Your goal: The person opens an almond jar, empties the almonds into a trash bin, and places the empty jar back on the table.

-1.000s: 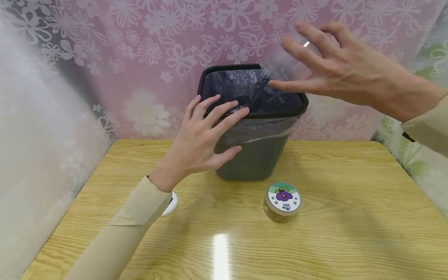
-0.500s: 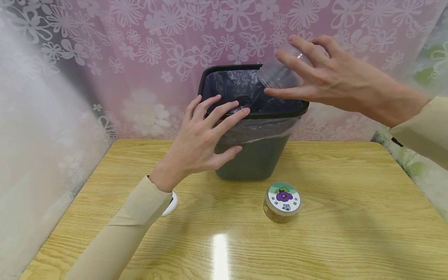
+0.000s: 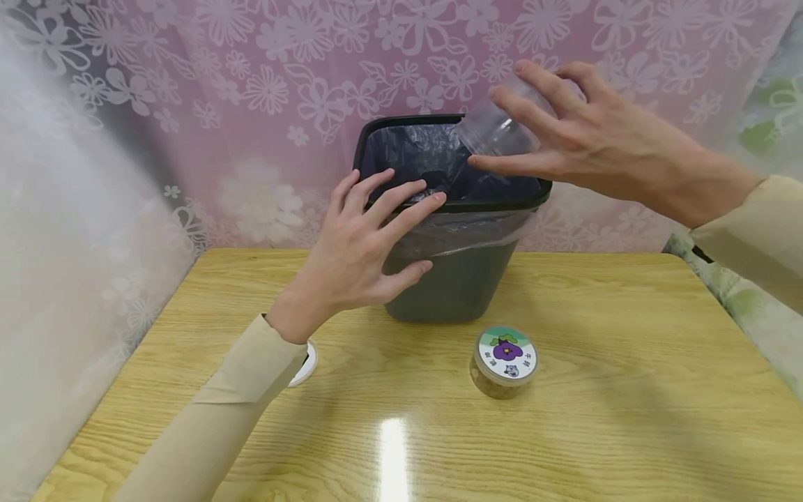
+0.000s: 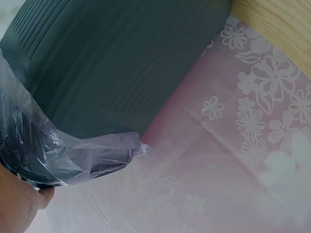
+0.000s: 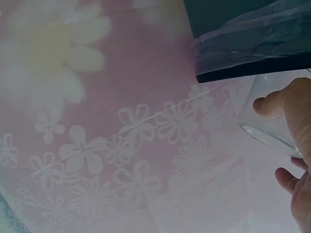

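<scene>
A dark trash can (image 3: 448,279) lined with a plastic bag stands at the back of the wooden table. My left hand (image 3: 357,251) rests on its front left rim, fingers spread and fairly straight, the thumb lower along the outside. Above the can's right rim, my right hand (image 3: 583,132) holds a clear plastic jar (image 3: 495,129). The jar is tilted, its mouth facing down and left over the can. In the right wrist view, fingers curve around the jar (image 5: 267,116), and its base shows. The left wrist view shows the can's side (image 4: 116,63) and folded liner.
A small tub (image 3: 504,362) with a purple-flower picture on its lid sits right of the table's middle. Beside my left sleeve lies a white round lid (image 3: 305,366), partly hidden. Floral curtains (image 3: 301,90) hang behind and along the sides of the table (image 3: 596,418).
My right hand has lowered slightly and moved left with the jar, bringing its mouth further over the can. My left hand stays on the rim.
</scene>
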The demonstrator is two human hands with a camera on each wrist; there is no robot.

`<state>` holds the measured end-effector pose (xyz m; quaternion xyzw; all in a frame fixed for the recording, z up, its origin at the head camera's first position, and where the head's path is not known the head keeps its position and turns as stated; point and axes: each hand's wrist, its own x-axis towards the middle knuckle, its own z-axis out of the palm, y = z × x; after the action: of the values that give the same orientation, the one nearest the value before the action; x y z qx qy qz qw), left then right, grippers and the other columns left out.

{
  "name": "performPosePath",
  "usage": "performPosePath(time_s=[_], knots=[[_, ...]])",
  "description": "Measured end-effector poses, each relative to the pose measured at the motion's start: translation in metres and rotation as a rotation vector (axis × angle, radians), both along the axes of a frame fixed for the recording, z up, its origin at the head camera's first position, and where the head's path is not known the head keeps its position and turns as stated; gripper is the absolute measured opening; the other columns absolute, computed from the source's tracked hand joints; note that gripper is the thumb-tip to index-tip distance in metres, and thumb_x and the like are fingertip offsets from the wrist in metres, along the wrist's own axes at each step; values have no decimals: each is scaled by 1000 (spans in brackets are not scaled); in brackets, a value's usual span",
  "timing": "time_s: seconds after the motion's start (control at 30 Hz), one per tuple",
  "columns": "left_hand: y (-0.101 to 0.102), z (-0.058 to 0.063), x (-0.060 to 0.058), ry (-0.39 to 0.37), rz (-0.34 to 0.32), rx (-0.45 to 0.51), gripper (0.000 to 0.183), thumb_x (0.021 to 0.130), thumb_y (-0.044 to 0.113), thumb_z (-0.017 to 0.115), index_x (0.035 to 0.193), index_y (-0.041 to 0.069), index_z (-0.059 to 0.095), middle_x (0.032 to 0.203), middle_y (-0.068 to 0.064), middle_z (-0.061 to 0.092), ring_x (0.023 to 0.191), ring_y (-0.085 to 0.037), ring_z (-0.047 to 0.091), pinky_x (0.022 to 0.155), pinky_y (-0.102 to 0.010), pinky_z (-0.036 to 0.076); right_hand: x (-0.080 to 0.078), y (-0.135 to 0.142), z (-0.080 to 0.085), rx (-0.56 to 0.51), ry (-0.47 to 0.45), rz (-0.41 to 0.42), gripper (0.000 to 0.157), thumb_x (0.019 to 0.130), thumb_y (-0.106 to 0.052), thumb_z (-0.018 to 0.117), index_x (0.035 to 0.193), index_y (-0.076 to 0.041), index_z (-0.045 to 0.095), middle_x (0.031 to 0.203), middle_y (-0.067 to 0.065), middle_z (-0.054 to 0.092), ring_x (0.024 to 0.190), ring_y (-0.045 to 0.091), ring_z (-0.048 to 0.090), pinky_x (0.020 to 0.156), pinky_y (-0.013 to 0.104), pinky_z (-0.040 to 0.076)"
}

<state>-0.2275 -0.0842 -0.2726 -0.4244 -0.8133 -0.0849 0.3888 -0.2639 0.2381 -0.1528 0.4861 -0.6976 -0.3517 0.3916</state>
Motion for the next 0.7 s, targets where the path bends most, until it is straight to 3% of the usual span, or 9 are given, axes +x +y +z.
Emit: performPosePath(time_s=[0.37, 0.7], knots=[[1, 0, 0, 2, 10, -4, 72, 91, 58, 65, 154, 29, 46, 151, -5, 52, 146, -38, 40, 120, -65, 23, -2, 14, 2, -49, -42, -91, 129, 50, 9, 95, 155, -34, 34, 155, 32, 33, 144, 53, 35, 103, 63, 44], [1, 0, -1, 2, 10, -1, 71, 91, 57, 65, 154, 29, 46, 151, -5, 52, 146, -38, 40, 121, -65, 23, 2, 17, 0, -93, -68, -112, 130, 53, 11, 94, 157, -34, 31, 156, 31, 33, 141, 53, 36, 106, 66, 43]])
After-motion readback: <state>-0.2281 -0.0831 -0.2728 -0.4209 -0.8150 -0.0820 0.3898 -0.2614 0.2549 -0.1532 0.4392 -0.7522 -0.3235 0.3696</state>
